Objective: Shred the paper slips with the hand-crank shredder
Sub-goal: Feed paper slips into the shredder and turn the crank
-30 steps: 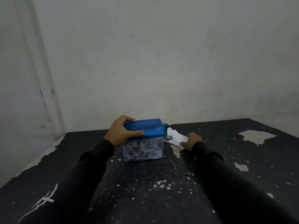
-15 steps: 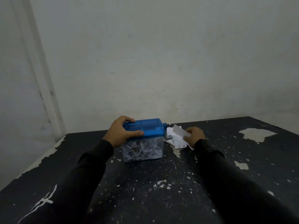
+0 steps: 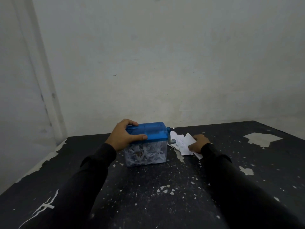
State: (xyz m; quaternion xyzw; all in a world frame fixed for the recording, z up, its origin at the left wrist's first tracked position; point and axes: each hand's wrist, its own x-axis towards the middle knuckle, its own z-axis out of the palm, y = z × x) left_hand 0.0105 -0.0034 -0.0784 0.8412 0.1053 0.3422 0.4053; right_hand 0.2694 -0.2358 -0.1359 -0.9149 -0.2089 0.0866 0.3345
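Under the left hand (image 3: 123, 138), clamped round its blue lid to steady it, sits the shredder (image 3: 146, 145); right hand (image 3: 198, 143) just beside the crank (image 3: 170, 138) pinches one of the paper slips (image 3: 181, 142), likely to feed it.

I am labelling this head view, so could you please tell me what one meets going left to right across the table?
Left hand gripping the blue lid → shredder with its clear bin of shreds → crank handle → paper slips → right hand on the slips → bare patch of the table.
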